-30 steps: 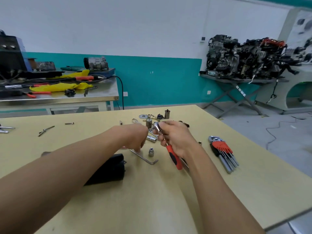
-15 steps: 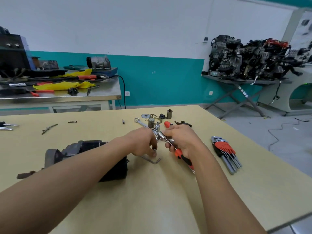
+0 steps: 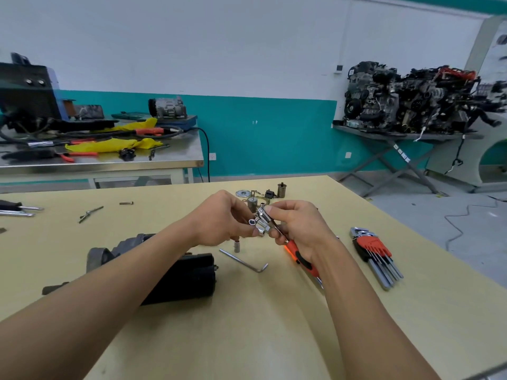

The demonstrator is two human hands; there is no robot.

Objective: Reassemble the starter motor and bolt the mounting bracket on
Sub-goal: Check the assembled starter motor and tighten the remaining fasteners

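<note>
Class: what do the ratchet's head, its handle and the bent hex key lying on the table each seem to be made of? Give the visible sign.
Ratchet head: probably chrome-plated steel, mirror-bright with sharp highlights.
Handle: likely plastic or rubber, orange and black with no metallic glint.
Hex key: likely steel, a duller satin grey.

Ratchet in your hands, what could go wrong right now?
The socket the left hand pinches onto the ratchet, gripped by the right hand, might slip and roll off the table. The loose socket standing below the hands, beside the hex key, could get knocked over.
</note>
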